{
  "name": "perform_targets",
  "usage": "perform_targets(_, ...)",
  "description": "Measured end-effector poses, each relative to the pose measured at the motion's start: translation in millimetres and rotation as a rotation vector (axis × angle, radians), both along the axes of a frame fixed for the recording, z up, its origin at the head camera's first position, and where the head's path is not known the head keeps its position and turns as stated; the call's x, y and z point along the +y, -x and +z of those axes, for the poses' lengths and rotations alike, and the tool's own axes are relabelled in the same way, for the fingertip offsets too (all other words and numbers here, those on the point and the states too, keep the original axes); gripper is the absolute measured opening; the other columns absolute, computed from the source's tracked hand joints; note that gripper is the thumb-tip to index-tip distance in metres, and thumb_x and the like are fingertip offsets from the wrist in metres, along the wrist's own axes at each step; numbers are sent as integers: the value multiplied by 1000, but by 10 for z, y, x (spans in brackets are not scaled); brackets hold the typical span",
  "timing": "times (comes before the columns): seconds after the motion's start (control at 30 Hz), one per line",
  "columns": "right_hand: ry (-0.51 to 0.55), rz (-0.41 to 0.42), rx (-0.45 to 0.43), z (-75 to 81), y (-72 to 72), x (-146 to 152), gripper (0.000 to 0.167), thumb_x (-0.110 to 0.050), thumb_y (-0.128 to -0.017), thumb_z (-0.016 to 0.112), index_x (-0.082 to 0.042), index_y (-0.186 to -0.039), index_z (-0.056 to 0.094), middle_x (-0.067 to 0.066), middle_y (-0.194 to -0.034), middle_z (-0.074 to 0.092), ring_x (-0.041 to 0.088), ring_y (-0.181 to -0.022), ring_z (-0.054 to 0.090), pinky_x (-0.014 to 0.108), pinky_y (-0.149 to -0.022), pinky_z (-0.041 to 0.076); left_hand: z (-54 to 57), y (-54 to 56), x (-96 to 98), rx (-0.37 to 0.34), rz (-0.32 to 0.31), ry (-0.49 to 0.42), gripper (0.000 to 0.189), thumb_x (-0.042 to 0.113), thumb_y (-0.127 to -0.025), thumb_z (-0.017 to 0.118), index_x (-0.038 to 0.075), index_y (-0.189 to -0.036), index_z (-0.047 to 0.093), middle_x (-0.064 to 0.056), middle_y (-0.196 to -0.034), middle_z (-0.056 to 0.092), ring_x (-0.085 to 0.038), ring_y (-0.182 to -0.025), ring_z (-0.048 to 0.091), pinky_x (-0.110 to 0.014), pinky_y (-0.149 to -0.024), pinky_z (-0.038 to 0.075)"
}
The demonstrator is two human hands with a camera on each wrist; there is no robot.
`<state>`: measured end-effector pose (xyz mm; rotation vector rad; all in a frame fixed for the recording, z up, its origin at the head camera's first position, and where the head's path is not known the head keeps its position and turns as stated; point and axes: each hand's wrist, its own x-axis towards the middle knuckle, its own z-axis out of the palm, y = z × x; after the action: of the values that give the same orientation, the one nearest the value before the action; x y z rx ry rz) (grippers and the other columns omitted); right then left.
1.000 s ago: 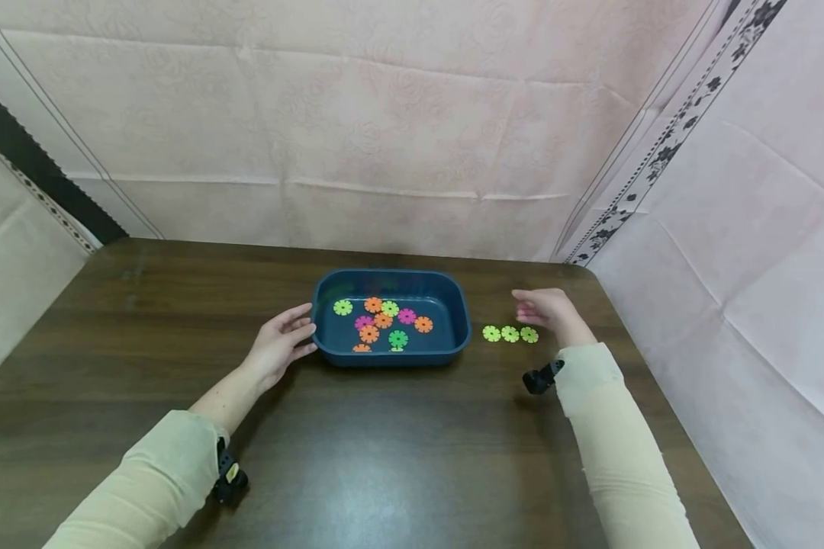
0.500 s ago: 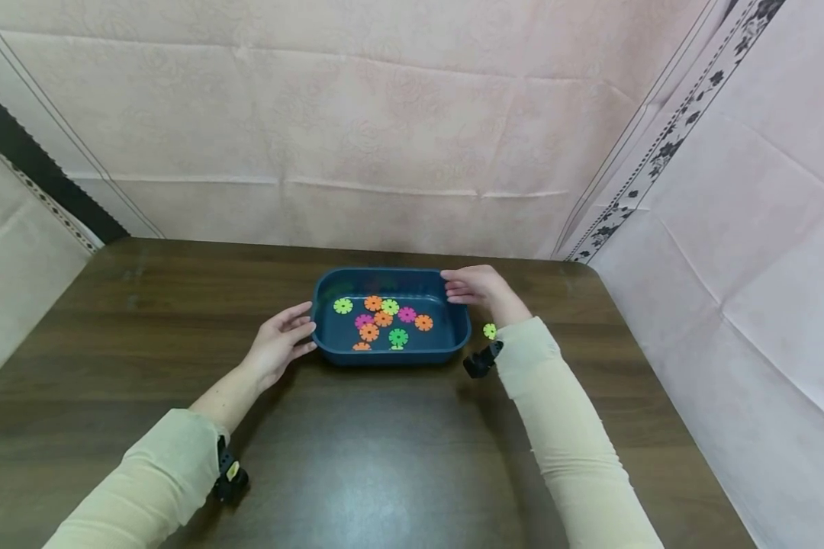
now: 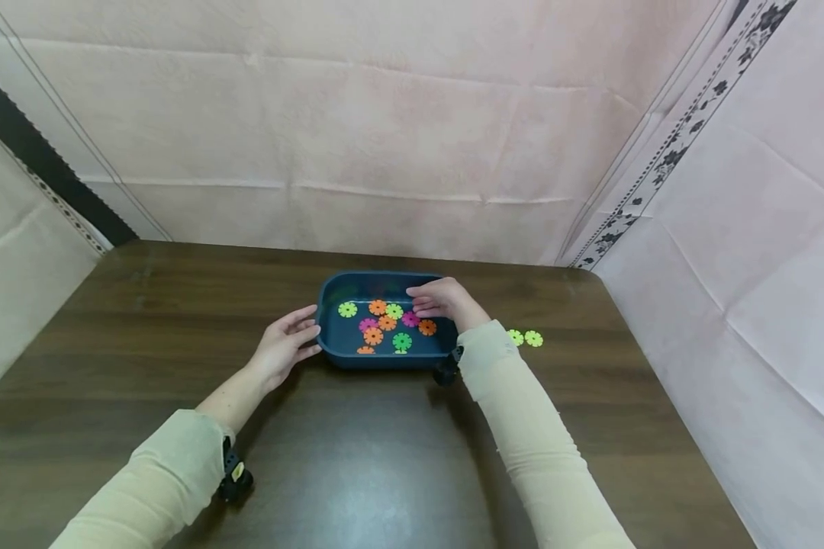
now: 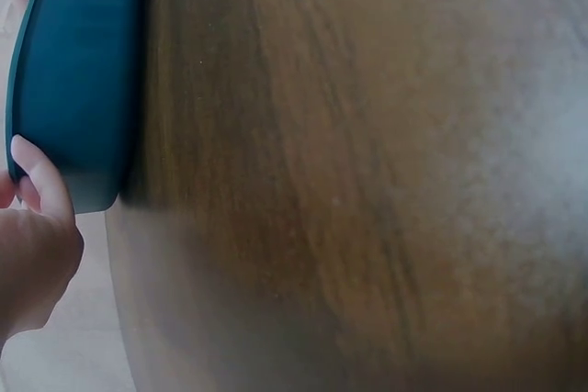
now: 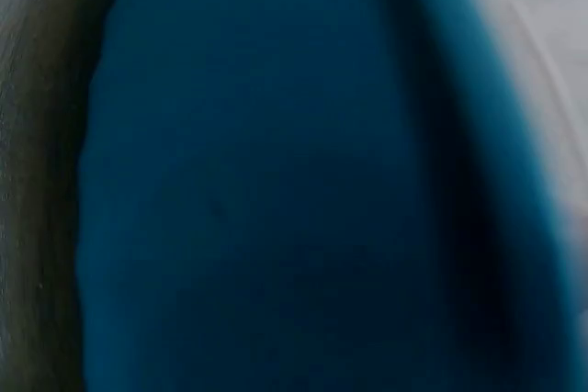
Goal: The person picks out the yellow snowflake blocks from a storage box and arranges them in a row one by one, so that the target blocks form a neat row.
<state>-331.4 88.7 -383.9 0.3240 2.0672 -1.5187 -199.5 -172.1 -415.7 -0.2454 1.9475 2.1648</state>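
While left hand (image 3: pixel 284 347) steadies blue tray (image 3: pixel 334 355), grip relaxed, right hand (image 3: pixel 446 301) over discs (image 3: pixel 384 322), grip unclear.

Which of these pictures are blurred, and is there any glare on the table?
Head view: sharp, with a pale sheen on the table near the camera. Left wrist view: soft, the table's grain smeared; the tray edge and fingers are readable. Right wrist view: fully out of focus, only the tray's blue fills it.
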Motion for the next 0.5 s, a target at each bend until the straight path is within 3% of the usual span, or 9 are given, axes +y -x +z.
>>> perform_targets(0.27, -54, 13, -36, -131, 5, -42, 41, -23, -84, 70, 0, -117, 63, 17, -117, 64, 19, -84, 67, 28, -82, 56, 2, 13, 12, -1, 6, 31, 51, 14, -98, 47, 9, -146, 31, 3, -104, 44, -4, -90, 53, -14, -77, 53)
perform_targets(0.5, -83, 46, 11, -198, -26, -76, 39, -21, -86, 69, 2, -117, 62, 18, -114, 64, 17, -78, 67, 29, -81, 56, -3, 12, 18, -7, 10, 22, 51, 14, -98, 47, 9, -146, 31, 3, -104, 44, -6, -93, 53, -14, -77, 53)
